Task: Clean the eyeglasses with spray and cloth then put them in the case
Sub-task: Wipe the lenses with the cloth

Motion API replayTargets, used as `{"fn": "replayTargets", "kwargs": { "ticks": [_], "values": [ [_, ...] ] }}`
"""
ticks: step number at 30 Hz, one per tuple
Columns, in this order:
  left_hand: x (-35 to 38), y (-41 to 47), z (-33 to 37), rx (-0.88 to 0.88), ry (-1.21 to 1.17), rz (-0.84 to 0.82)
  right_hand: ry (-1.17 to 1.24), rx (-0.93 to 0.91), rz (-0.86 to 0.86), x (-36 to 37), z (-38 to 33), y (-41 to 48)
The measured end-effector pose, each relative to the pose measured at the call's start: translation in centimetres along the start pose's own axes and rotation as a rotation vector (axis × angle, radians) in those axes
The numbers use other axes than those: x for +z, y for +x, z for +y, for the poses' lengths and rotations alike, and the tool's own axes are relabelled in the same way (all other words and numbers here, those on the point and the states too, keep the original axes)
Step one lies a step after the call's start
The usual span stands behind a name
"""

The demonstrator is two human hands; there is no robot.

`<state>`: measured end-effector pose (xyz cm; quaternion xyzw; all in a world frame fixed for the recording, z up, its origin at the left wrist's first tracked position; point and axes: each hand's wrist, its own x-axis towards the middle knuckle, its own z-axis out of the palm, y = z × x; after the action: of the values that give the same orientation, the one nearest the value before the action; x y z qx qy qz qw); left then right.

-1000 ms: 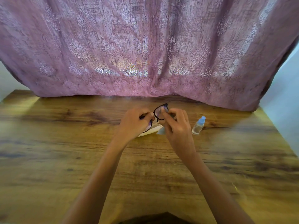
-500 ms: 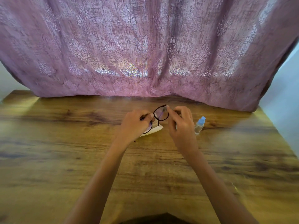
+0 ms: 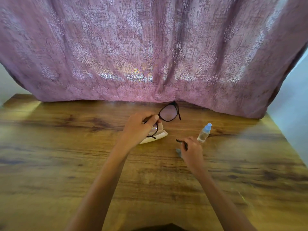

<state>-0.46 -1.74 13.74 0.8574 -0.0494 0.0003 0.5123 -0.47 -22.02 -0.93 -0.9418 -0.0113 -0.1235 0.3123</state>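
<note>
Head view: a wood-grain table [image 3: 66, 164] running back to a mauve patterned curtain [image 3: 150, 47], with pale wall [image 3: 296, 100] at the right edge. Above a white case [image 3: 160, 136] lying on the table, black-framed eyeglasses [image 3: 168, 113] pinched at the near lens by the left hand [image 3: 138, 128], fingers curled, the far lens raised toward the curtain. Apart from the glasses and nearer the body, the right hand [image 3: 192, 151] closed on a grey-blue cloth [image 3: 179, 151] and a small dark bit too blurred to name, just beside the clear spray bottle [image 3: 204, 133] with its blue cap
</note>
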Motion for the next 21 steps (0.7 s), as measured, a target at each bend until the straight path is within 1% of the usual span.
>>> {"fn": "replayTargets", "kwargs": {
  "ticks": [3,4,5,6,8,9,10,12,14,16,18,21],
  "values": [
    [0.1,0.0,-0.4,-0.011,0.0,-0.025,0.018,-0.005,0.001,-0.9,-0.8,0.4],
    [0.1,0.0,-0.5,-0.016,0.002,-0.03,0.086,0.025,0.027,-1.4,-1.4,0.8],
    [0.1,0.0,-0.6,-0.018,0.002,-0.034,0.215,0.094,0.034,-2.1,-2.2,1.1],
    [0.2,0.0,-0.7,-0.017,0.001,-0.04,0.425,0.194,0.005,-2.9,-3.2,1.5],
    [0.3,0.0,-0.8,-0.01,0.001,-0.057,0.997,0.37,-0.144,-4.8,-5.4,2.5],
    [0.3,0.1,-1.0,-0.007,0.001,-0.065,1.236,0.421,-0.22,-5.6,-6.2,3.0],
    [0.3,0.1,-1.1,-0.011,0.002,-0.071,1.409,0.464,-0.272,-6.3,-6.9,3.4],
    [0.4,0.2,-1.4,-0.038,0.017,-0.076,1.616,0.541,-0.303,-7.0,-7.9,4.1],
    [0.4,0.3,-1.9,-0.062,0.071,-0.074,1.703,0.584,-0.297,-7.2,-8.6,4.7],
    [0.6,0.6,-2.3,-0.052,0.142,-0.054,1.671,0.542,-0.31,-7.2,-9.0,5.0],
    [0.5,0.7,-2.4,-0.005,0.181,0.019,1.552,0.46,-0.285,-7.1,-9.3,5.2],
    [0.2,0.6,-2.0,0.189,0.202,0.187,1.293,0.292,-0.217,-6.7,-9.5,4.9]
  ]
}}
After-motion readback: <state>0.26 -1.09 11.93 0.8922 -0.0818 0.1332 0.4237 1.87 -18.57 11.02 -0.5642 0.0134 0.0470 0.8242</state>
